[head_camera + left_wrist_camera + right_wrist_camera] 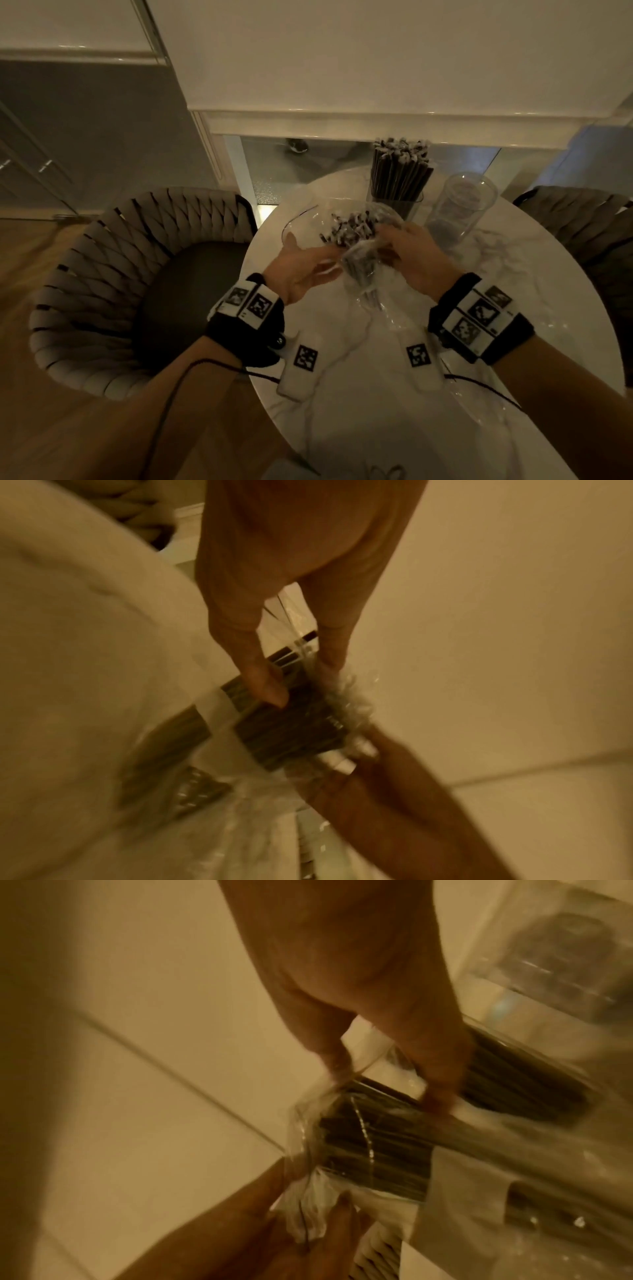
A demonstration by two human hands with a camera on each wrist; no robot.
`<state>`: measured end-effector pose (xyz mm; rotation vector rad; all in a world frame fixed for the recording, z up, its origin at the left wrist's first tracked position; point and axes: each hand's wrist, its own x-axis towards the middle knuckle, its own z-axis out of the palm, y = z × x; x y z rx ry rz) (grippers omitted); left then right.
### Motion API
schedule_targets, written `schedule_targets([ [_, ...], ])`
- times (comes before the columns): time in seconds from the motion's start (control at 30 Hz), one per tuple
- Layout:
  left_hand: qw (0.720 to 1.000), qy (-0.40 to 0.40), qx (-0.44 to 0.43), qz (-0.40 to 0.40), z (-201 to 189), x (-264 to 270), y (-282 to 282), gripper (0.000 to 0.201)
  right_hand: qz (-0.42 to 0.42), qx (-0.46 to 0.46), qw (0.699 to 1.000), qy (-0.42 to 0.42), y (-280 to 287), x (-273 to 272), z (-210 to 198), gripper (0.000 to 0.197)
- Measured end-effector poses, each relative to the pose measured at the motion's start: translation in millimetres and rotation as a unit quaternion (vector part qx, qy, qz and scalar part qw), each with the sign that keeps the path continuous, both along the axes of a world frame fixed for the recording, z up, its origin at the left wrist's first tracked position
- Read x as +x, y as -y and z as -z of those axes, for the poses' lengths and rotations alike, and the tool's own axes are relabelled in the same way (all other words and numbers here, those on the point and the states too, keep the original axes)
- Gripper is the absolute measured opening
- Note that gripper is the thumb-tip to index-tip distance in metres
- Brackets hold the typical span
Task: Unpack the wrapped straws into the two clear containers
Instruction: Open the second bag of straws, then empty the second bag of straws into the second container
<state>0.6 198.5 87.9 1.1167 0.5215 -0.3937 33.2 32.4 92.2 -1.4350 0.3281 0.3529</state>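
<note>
On the round white worktop (359, 428), we hold a bundle of dark straws (356, 233) in clear wrap: left hand (301, 274) and right hand (411, 253) both pinch it. Far behind stand a full container (397, 202) and, to its right, an empty container (459, 209).

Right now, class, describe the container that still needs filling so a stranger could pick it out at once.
Start at the round white marble table and look to its far edge, beyond both hands. Two clear containers stand there side by side. The one you want is the empty clear container on the right; its neighbour, the filled container, is packed with upright dark straws.
</note>
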Motion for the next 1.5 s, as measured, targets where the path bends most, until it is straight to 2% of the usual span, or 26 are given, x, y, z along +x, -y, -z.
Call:
schedule_targets([
  [0.03,1.000,0.003,0.012,0.018,0.2,-2.1,3.3,0.117,-0.072,-0.056,0.996,0.007,0.5,-3.1,2.1,0.022],
  [0.1,0.999,0.018,0.030,0.030,2.0,-3.6,7.5,0.119,-0.182,-0.087,0.979,-0.016,2.9,-4.5,0.9,0.056],
  [0.17,0.999,0.035,0.017,0.015,3.4,-2.3,6.7,0.116,-0.236,-0.047,0.971,0.008,7.2,-1.8,-5.1,0.059],
  [0.23,0.999,0.047,-0.014,-0.009,5.2,-0.5,0.1,0.114,-0.215,0.001,0.977,0.018,14.8,0.8,-12.5,0.051],
  [0.3,0.998,0.051,-0.019,-0.012,6.9,0.1,-5.4,0.115,-0.171,-0.002,0.984,0.038,22.7,-0.2,-15.5,0.045],
  [0.4,0.996,0.077,0.043,0.019,11.9,-2.7,-2.0,0.120,-0.110,-0.014,0.992,0.062,26.0,-2.1,-7.6,0.042],
  [0.5,0.981,0.092,0.162,0.052,21.4,-3.3,0.1,0.132,-0.054,-0.040,0.996,0.059,19.7,-2.0,6.8,0.033],
  [0.6,0.977,0.064,0.177,0.105,22.8,-0.6,-5.8,0.136,-0.030,-0.051,0.997,0.057,14.3,-3.3,9.8,0.021],
  [0.7,0.954,0.114,0.235,0.148,11.3,1.7,-15.6,0.126,-0.017,-0.055,0.995,0.085,15.2,-0.3,9.8,0.017],
  [0.8,0.943,0.129,0.270,0.144,7.9,3.4,-23.3,0.118,0.017,-0.098,0.990,0.097,22.1,6.0,19.9,0.024],
  [0.9,0.930,0.114,0.304,0.170,20.4,4.8,-18.3,0.088,0.053,-0.141,0.988,0.038,34.3,5.6,34.1,0.026],
  [1.0,0.918,0.114,0.332,0.184,36.5,4.5,-12.5,0.065,0.017,-0.130,0.991,-0.026,43.8,-4.2,44.7,0.022],
  [1.1,0.916,0.143,0.329,0.177,41.8,5.0,-11.3,0.063,-0.047,-0.151,0.987,-0.034,52.2,-10.5,46.5,0.018],
  [1.23,0.921,0.178,0.314,0.148,33.5,-2.2,0.3,0.052,-0.149,-0.101,0.984,-0.008,70.7,-8.3,38.5,0.035],
  [1.3,0.926,0.195,0.301,0.115,22.0,-4.9,10.1,0.041,-0.182,-0.100,0.977,0.043,86.6,-9.8,25.2,0.041],
  [1.4,0.938,0.234,0.241,0.083,-10.1,-5.6,27.5,0.034,-0.130,-0.012,0.981,0.143,114.9,-11.1,-8.7,0.037],
  [1.5,0.947,0.277,0.153,0.065,-47.7,-0.1,57.1,0.028,-0.129,0.129,0.959,0.218,141.5,-14.8,-42.9,0.043],
])
